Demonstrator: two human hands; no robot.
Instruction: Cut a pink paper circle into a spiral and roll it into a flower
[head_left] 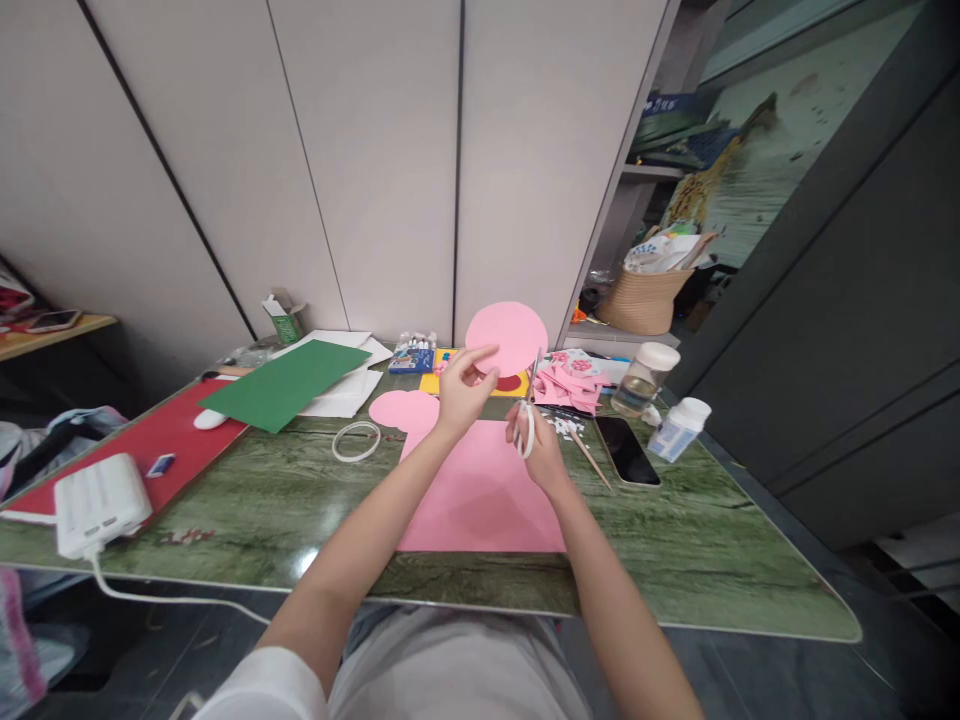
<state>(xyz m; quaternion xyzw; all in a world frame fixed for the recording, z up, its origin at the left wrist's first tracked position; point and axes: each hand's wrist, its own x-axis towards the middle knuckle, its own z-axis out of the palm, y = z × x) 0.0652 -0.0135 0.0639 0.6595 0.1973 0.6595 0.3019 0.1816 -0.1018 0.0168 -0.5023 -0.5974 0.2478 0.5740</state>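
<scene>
My left hand (463,390) pinches the lower edge of a pink paper circle (510,335) and holds it up above the table. My right hand (534,445) grips white-handled scissors (528,425) just right of the circle, blades pointing up toward its lower right edge. Under both hands a large pink paper sheet (480,490) lies flat on the green marble table (300,510). Another pink cut-out (401,408) with rounded lobes rests left of my left hand.
Pink scraps (570,385), a wooden stick (589,458), a black phone (626,450), a jar (643,380) and a small bottle (679,428) lie right. A white tape ring (356,440), green sheet (289,382), red mat (142,445), power bank (97,500) and paint set (412,355) lie left.
</scene>
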